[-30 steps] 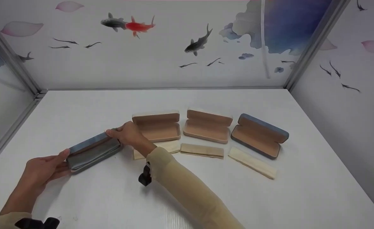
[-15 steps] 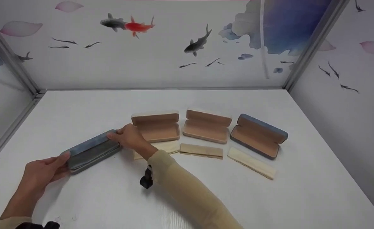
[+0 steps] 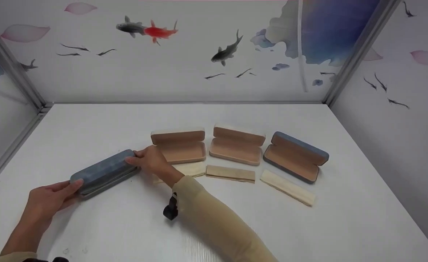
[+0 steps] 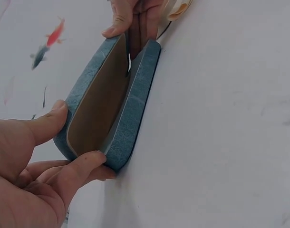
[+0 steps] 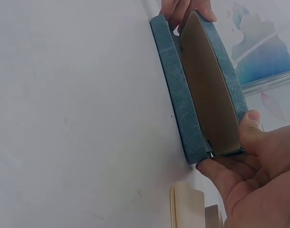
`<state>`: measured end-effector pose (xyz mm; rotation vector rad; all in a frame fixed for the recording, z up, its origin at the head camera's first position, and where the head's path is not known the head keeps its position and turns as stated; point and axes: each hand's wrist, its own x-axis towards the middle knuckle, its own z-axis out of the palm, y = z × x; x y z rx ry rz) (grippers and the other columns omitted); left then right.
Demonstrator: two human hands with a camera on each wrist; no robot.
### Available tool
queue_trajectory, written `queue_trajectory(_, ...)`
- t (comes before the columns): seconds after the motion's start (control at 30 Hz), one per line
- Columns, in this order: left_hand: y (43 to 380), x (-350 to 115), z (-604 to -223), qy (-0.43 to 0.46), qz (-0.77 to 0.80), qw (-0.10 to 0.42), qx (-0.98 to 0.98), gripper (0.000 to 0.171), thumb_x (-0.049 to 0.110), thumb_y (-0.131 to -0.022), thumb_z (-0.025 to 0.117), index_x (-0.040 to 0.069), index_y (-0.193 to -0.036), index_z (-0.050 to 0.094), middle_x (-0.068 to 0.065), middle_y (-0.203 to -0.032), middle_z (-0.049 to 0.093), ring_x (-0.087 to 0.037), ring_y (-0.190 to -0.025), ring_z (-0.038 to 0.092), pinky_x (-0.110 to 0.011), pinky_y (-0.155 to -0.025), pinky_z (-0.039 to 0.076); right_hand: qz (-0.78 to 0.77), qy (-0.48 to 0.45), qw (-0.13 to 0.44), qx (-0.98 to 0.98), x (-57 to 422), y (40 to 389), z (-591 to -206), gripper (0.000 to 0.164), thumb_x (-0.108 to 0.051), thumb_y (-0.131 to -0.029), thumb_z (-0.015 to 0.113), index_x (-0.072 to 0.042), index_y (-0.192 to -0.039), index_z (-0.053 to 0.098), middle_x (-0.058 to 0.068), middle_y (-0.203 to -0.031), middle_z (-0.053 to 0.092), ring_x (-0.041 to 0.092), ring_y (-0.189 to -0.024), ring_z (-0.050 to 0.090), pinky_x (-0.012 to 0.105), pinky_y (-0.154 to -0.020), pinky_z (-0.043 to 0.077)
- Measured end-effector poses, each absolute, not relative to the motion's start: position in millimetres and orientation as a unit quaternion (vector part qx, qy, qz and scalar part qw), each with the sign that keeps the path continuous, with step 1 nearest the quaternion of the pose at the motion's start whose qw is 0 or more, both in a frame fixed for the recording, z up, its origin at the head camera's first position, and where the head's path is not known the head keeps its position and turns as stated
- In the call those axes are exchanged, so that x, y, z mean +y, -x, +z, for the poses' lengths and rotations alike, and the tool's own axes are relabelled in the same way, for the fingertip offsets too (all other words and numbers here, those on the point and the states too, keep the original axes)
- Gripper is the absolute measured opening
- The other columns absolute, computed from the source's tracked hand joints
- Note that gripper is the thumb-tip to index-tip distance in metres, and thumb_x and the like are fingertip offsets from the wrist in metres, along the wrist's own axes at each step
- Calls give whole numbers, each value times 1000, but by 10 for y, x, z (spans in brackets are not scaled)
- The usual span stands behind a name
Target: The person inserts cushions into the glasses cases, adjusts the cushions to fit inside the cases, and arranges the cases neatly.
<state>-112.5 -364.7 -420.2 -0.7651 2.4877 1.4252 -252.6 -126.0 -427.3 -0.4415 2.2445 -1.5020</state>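
Note:
A blue glasses case (image 3: pixel 103 168) lies slanted at the left of the table, its lid partly lowered over the base. My left hand (image 3: pixel 46 202) grips its near left end, thumb on the lid and fingers around the base. At the other end my right hand (image 3: pixel 154 161) holds the case the same way, thumb on the lid's corner. In the wrist views a gap shows between lid and base, with the brown lid lining (image 4: pixel 100 95) visible. A sliver of grey cloth (image 3: pixel 108 184) shows along the gap in the head view.
Right of my hands stand two pale open glasses cases (image 3: pixel 184 151) (image 3: pixel 235 150) and a blue open one (image 3: pixel 294 163). Before them lie folded cloths: cream (image 3: pixel 192 169), tan (image 3: pixel 230 173) and another cream (image 3: pixel 287 187). Printed walls (image 3: pixel 184 80) enclose the white table (image 3: pixel 308 233).
The blue case's lid has swung down toward me, covering most of the grey cloth that showed before. Both hands have stayed at the case's ends, thumbs moving with the lid.

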Motion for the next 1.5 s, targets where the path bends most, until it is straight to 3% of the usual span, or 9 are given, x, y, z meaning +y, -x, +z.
queue_trajectory(0.07, 1118, -3655, -4213, 259, 479, 88, 834, 92, 59, -92, 62, -7, -149, 34, -31, -154, 33, -29, -135, 46, -37, -102, 43, -544, 156, 205, 799, -1258, 2519, -4280, 57, -28, -92, 74, -13, -48, 41, -5, -50, 23, 10, -51, 15, 27, -49, 19)
queue_trajectory(0.17, 1112, -3653, -4222, 265, 481, 88, 831, 93, 60, -91, 63, -5, -150, 33, -28, -153, 33, -28, -137, 43, -45, -112, 37, -550, 146, 204, 797, -1254, 2499, -4290, 33, -28, -90, 76, -8, -65, 71, -3, -70, 66, 5, -62, 46, 24, -55, 29)
queue_trajectory(0.23, 1114, -3642, -4226, 269, 488, 87, 826, 94, 60, -91, 63, -5, -151, 32, -28, -154, 31, -32, -143, 36, -51, -116, 34, -555, 138, 203, 795, -1253, 2491, -4295, 21, -28, -89, 76, -8, -93, 80, 2, -110, 76, 7, -97, 65, 22, -64, 36)
queue_trajectory(0.3, 1114, -3627, -4228, 274, 493, 85, 821, 94, 60, -91, 63, -3, -151, 31, -27, -155, 30, -35, -145, 31, -54, -118, 31, -559, 131, 199, 794, -1253, 2485, -4299, 30, -27, -89, 77, -10, -114, 76, 4, -136, 65, 11, -127, 59, 21, -71, 39)
queue_trajectory(0.4, 1110, -3617, -4233, 277, 497, 82, 819, 93, 60, -90, 64, -2, -151, 31, -26, -155, 30, -35, -146, 31, -54, -118, 31, -560, 126, 198, 794, -1257, 2482, -4311, 35, -26, -89, 77, -10, -120, 73, 5, -136, 65, 11, -130, 56, 22, -73, 40)
queue_trajectory(0.53, 1085, -3630, -4255, 278, 496, 80, 819, 93, 58, -88, 69, -2, -150, 35, -22, -147, 41, -12, -120, 65, -53, -117, 34, -557, 122, 195, 798, -1253, 2464, -4333, 40, -25, -88, 78, -11, -125, 69, 4, -136, 65, 7, -127, 57, 17, -79, 45)
queue_trajectory(0.63, 1075, -3636, -4273, 286, 501, 73, 813, 94, 57, -85, 72, -1, -150, 37, -18, -136, 55, -3, -107, 70, -53, -115, 36, -558, 127, 193, 797, -1242, 2450, -4344, 42, -24, -88, 78, -11, -127, 68, 3, -136, 64, 8, -132, 54, 18, -92, 49)
queue_trajectory(0.87, 1081, -3602, -4268, 300, 509, 64, 804, 95, 56, -85, 73, 1, -152, 33, -17, -132, 58, -38, -145, 33, -54, -117, 32, -555, 120, 186, 802, -1242, 2428, -4351, 46, -24, -87, 79, -12, -129, 66, 1, -135, 65, 11, -134, 53, 26, -104, 51)
queue_trajectory(1.5, 1084, -3582, -4323, 323, 504, 66, 799, 98, 58, -81, 76, 5, -152, 34, -23, -152, 34, -39, -149, 29, -45, -115, 39, -570, 115, 160, 798, -1257, 2378, -4443, 45, -20, -88, 78, -11, -130, 66, 5, -144, 59, 15, -139, 50, 24, -100, 52)
